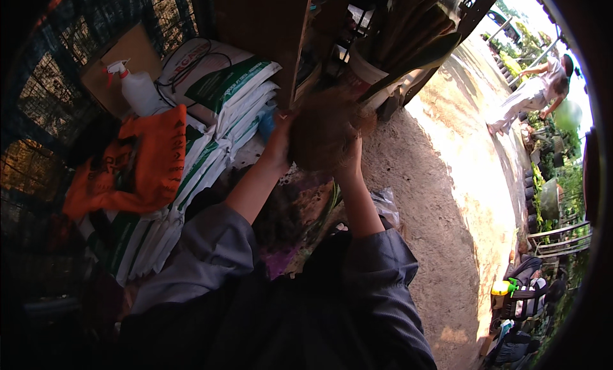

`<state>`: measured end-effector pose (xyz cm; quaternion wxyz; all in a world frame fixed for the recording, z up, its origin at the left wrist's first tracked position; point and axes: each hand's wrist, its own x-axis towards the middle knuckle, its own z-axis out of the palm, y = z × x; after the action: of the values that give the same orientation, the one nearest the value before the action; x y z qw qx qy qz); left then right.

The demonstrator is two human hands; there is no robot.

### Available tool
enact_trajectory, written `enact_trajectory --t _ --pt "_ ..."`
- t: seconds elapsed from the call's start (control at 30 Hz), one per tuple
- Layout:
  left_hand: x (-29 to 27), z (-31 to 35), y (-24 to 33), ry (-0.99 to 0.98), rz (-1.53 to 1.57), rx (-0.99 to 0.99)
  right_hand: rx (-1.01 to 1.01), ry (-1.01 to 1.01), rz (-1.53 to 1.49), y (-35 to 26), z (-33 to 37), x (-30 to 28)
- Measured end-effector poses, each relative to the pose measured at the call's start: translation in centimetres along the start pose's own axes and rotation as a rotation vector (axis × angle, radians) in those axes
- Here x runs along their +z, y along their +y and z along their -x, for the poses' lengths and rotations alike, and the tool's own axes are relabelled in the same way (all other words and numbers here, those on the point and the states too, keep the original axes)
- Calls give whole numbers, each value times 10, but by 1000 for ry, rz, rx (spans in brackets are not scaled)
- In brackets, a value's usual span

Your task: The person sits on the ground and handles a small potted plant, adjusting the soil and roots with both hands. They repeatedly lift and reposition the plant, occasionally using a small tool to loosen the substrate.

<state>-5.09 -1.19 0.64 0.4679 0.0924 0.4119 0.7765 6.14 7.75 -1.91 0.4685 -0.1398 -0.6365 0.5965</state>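
Both my arms reach forward, with a round brown fibrous clump [319,130] held up between the hands. My left hand [280,137] grips its left side, and my right hand [349,158] grips its right side. The clump is somewhat blurred, and most of my fingers are hidden against or behind it. Below, between my forearms, lie dark loose material [278,210] and long green leaves [330,207]. A piece of purple material [278,261] shows close to my body. Beside my right forearm is a crumpled clear plastic bag [385,204].
Stacked white-and-green sacks [246,105] stand at left, with an orange bag [137,169] and a white spray bottle [139,89] on them. A white bucket [364,73] stands ahead. At far right a person [539,92] stands on sunlit ground, beyond some backpacks [527,287].
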Motion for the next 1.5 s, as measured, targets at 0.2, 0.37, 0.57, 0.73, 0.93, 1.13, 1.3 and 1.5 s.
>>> enact_trajectory --t 0.2,0.37,0.57,0.73,0.93,1.13,1.3,1.5 --pt "-8 2 23 332 -93 388 176 166 -282 -18 -3 16" --pt "4 15 18 64 -633 1197 139 202 -235 -25 -8 23" --pt "8 30 -3 -114 -1094 990 268 196 -365 -19 -13 16" --pt "-2 17 -7 -280 -600 612 174 179 -152 -22 -11 21" --pt "-18 10 15 116 -779 888 135 16 -273 -13 -11 31" --pt "-1 16 35 -177 -975 1202 76 -5 -167 -18 -9 32" --pt "-9 7 22 -315 -756 758 66 -54 -143 -21 -4 31" --pt "-19 -5 15 -311 -130 153 88 -147 -93 -35 -3 23"
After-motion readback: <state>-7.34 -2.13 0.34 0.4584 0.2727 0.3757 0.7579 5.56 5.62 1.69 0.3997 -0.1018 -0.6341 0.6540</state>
